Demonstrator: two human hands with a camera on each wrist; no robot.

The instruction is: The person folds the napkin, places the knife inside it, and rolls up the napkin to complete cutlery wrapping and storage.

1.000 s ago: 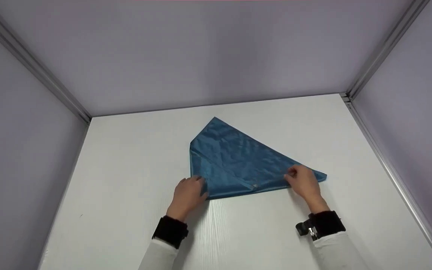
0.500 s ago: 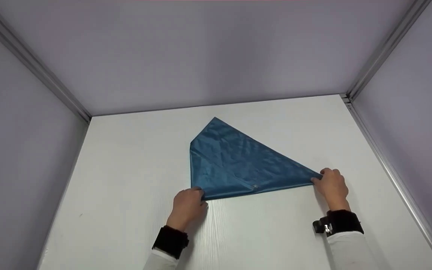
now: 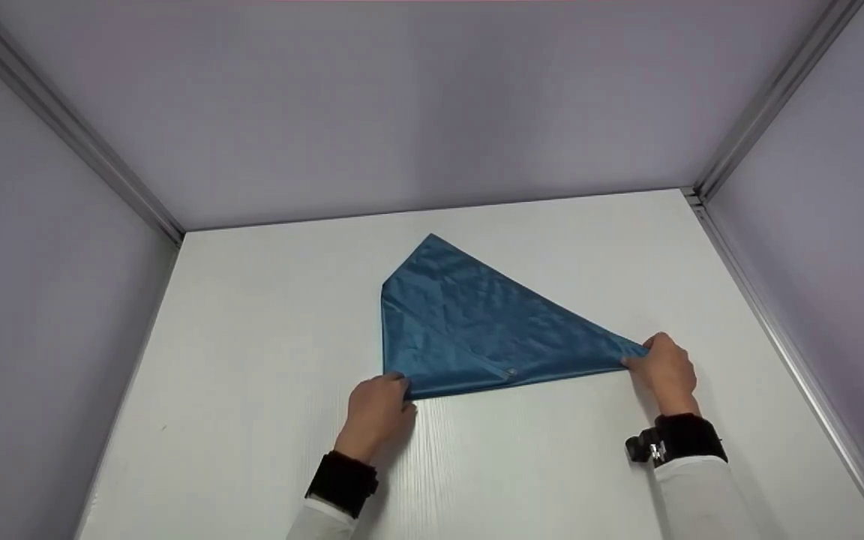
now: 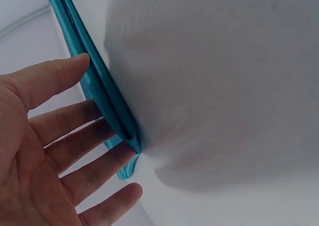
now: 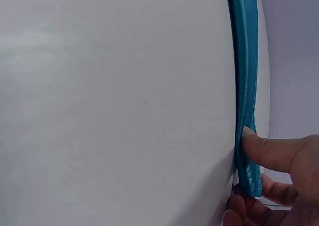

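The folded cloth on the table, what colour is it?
The cloth is plain teal blue, clearest in the head view.

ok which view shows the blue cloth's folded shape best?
Head view: the whole blue cloth lies flat on the white table, with the left hand and right hand at its near corners. Both wrist views show only its edge: layers by the fingers, and a pinched corner.

White table [image 3: 267, 360] w/ faint wood grain, closed in by grey walls at left, right and far side. One thing lies on it: blue folded cloth [image 3: 469, 330], flat, approx. in the middle. Its long edge is at near side, one corner points far.
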